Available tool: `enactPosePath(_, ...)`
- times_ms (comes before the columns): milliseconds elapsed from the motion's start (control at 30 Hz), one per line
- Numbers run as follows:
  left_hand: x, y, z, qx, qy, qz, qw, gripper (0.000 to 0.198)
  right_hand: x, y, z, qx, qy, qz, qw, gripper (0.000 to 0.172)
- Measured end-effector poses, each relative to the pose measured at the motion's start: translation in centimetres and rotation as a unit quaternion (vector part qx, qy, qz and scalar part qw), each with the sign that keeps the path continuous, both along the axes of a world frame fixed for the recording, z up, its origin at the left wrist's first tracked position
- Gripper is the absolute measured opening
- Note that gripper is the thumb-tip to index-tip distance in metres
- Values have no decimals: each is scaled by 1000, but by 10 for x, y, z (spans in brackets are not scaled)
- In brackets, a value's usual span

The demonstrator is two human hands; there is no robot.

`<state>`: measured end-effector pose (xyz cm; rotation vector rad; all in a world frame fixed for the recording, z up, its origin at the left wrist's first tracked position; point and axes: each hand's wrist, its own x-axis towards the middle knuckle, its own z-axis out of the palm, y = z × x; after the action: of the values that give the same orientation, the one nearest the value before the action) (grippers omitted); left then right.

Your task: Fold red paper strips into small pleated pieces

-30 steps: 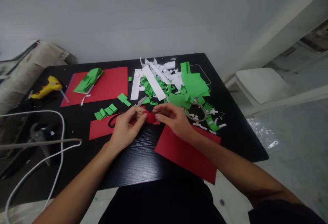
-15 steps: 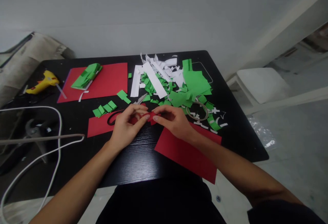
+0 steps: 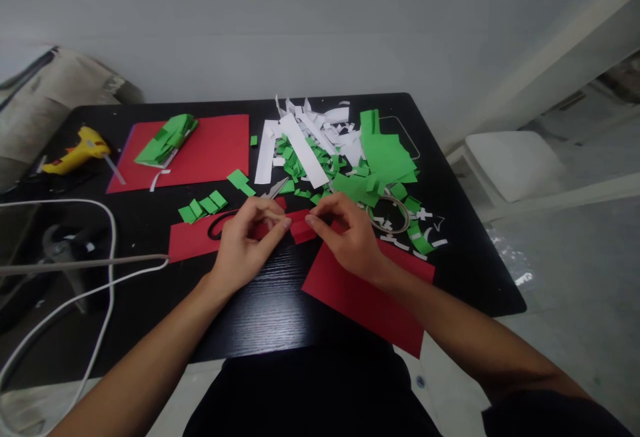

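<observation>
My left hand (image 3: pixel 245 247) and my right hand (image 3: pixel 347 233) meet over the middle of a black table (image 3: pixel 270 310), both pinching a small folded piece of red paper (image 3: pixel 299 227) between fingertips. Under my right wrist lies a red paper sheet (image 3: pixel 360 293). A second red sheet (image 3: pixel 193 240) sits left of my left hand, with a black loop (image 3: pixel 216 227) resting on it. Scissors (image 3: pixel 275 190) lie just behind my fingers, partly hidden.
Heaps of green and white paper scraps (image 3: pixel 340 153) cover the table's far side, with a tape ring (image 3: pixel 387 213) beside them. A big red sheet (image 3: pixel 200 150) carries folded green pieces (image 3: pixel 167 140). A yellow glue gun (image 3: pixel 75 150) and white cable (image 3: pixel 107 237) lie left. White stool (image 3: pixel 515 163) at right.
Both hands have kept working the small red piece, shifting their fingertips slightly; the red piece now looks more stretched out between them. The view has tilted down a little.
</observation>
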<state>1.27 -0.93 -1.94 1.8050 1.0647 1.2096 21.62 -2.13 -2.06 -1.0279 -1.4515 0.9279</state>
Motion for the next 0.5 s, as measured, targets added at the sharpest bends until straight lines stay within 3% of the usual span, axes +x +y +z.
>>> enactPosePath(100,-1,-1,2,23,34,4,999,3,0,-1,1,8,-17,20,1000,4)
enactPosePath(267,-3,-4,4,25,57,-1,998,12,1,-1,1,-2,-37,11,999,12)
enactPosePath(500,1,-5,4,17,21,12,1000,21,2,-2,2,11,-22,9,1000,13)
